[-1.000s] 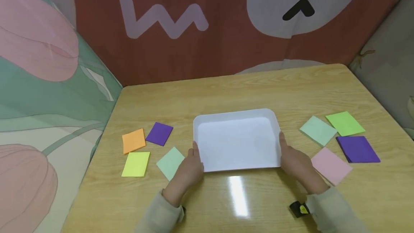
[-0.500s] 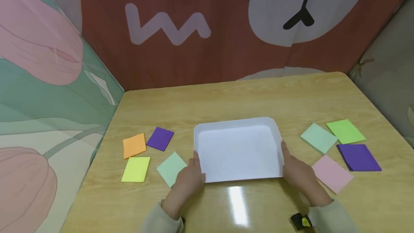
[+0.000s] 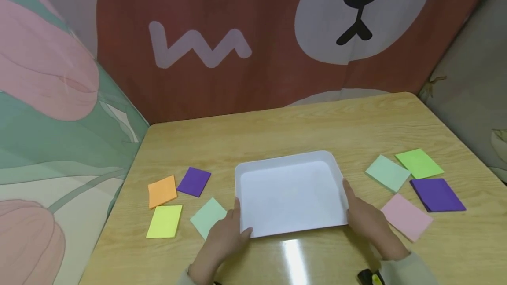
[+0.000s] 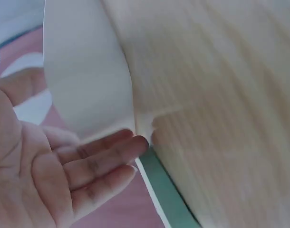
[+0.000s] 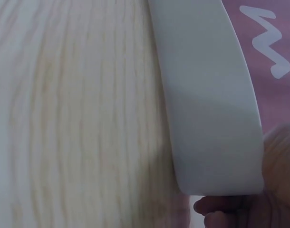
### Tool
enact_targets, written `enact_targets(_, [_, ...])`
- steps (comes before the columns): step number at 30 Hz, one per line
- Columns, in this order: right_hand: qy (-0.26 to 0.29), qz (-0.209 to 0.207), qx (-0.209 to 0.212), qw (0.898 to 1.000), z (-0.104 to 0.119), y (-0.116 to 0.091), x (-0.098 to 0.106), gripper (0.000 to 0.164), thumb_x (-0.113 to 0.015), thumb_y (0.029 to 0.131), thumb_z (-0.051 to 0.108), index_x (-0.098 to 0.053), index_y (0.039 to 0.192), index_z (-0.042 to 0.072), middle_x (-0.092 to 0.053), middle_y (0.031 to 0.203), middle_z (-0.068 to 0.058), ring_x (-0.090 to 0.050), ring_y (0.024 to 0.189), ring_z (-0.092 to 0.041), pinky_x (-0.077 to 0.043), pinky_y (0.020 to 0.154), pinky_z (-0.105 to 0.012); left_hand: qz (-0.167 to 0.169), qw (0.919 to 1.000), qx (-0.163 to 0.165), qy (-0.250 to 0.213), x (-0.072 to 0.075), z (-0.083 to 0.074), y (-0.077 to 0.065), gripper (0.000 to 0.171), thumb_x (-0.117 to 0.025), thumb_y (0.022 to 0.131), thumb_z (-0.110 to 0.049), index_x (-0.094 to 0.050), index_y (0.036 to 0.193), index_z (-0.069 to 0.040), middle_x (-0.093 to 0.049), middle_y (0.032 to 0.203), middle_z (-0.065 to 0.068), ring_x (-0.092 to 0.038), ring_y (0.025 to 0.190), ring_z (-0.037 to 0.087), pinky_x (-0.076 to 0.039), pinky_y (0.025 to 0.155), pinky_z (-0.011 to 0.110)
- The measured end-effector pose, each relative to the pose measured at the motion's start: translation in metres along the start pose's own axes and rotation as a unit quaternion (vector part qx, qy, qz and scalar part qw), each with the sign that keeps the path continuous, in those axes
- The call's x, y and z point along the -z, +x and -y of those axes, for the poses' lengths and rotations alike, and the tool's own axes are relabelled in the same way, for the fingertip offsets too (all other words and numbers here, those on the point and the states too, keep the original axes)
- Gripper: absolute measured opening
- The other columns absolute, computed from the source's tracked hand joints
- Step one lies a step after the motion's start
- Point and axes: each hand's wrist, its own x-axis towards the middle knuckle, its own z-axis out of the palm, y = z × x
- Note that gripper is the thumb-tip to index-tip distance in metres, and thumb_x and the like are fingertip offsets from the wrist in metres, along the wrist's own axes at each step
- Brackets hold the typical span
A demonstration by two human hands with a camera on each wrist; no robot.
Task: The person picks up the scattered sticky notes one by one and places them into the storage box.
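Observation:
A shallow white rectangular tray (image 3: 293,199) with rounded corners lies over the middle of the wooden table. My left hand (image 3: 225,232) holds its near left corner, index finger along the side. In the left wrist view, the thumb of the left hand (image 4: 50,156) reaches the rim while the other fingers meet the outside near the bottom edge. At the opposite corner, my right hand (image 3: 366,219) grips the tray, its index finger along the right side. Fingertips of the right hand (image 5: 259,209) show at the tray's end in the right wrist view; the rest is mostly hidden.
Left of the tray lie orange (image 3: 162,191), purple (image 3: 194,182), yellow (image 3: 164,221) and mint (image 3: 208,217) sticky-note pads. To its right are mint (image 3: 388,173), green (image 3: 420,163), purple (image 3: 437,195) and pink (image 3: 407,217) pads. A printed cloth (image 3: 237,87) hangs behind the table.
The head view has tilted up, so tray, pads and hands all appear lower. The left thumb sticks out farther at the near corner. The tray stays nearly in place among the pads.

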Motion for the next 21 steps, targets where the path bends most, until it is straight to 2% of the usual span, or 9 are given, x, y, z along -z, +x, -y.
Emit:
enact_targets(3, [0.004, -0.003, 0.002, 1.0, 0.0, -0.001, -0.001, 0.06, -0.03, 0.084, 0.001, 0.001, 0.135, -0.005, -0.055, 0.098, -0.032, -0.05, 0.065, -0.024, -0.045, 0.052, -0.042, -0.001, 0.9994, -0.008, -0.033, 0.005, 0.009, -0.005, 0.067, -0.048, 0.086, -0.034, -0.021, 0.133, 0.006, -0.049, 0.118, 0.026, -0.048, 0.101, 0.039, -0.042, 0.084, 0.051])
enact_targets(7, [0.01, -0.006, 0.002, 1.0, -0.001, -0.001, -0.001, 0.063, -0.032, 0.083, 0.0, 0.003, 0.135, -0.004, -0.057, 0.094, -0.031, -0.05, 0.064, -0.024, -0.045, 0.051, -0.042, -0.016, 0.9986, -0.012, -0.048, 0.011, 0.021, -0.01, 0.058, -0.044, 0.088, -0.036, -0.034, 0.128, 0.005, -0.05, 0.115, 0.023, -0.043, 0.107, 0.038, -0.038, 0.089, 0.053])
enact_targets(14, [0.01, -0.005, -0.006, 1.0, -0.003, -0.003, -0.001, 0.064, -0.033, 0.084, 0.002, 0.006, 0.135, -0.002, -0.058, 0.08, -0.021, -0.044, 0.056, -0.02, -0.042, 0.047, -0.039, -0.031, 0.9991, -0.021, 0.018, 0.015, 0.038, -0.013, 0.054, -0.053, 0.083, -0.034, -0.045, 0.121, 0.003, -0.05, 0.111, 0.023, -0.043, 0.103, 0.039, -0.039, 0.085, 0.055])
enact_targets(18, [0.021, -0.013, -0.002, 1.0, -0.003, -0.003, -0.003, 0.064, -0.032, 0.084, 0.002, 0.005, 0.136, -0.001, -0.056, 0.072, -0.016, -0.043, 0.054, -0.019, -0.041, 0.046, -0.038, -0.026, 0.9987, -0.008, 0.042, 0.017, 0.048, -0.012, 0.056, -0.06, 0.076, -0.031, -0.047, 0.12, 0.001, -0.045, 0.119, 0.026, -0.038, 0.107, 0.046, -0.034, 0.084, 0.064])
enact_targets(21, [0.025, -0.021, 0.002, 0.999, -0.002, -0.002, -0.005, 0.064, -0.033, 0.084, 0.002, 0.004, 0.136, 0.0, -0.053, 0.067, -0.012, -0.041, 0.052, -0.019, -0.041, 0.045, -0.037, -0.012, 0.9988, 0.003, 0.048, 0.019, 0.055, -0.012, 0.063, -0.065, 0.071, -0.032, -0.045, 0.122, -0.001, -0.039, 0.125, 0.029, -0.033, 0.111, 0.049, -0.031, 0.083, 0.069])
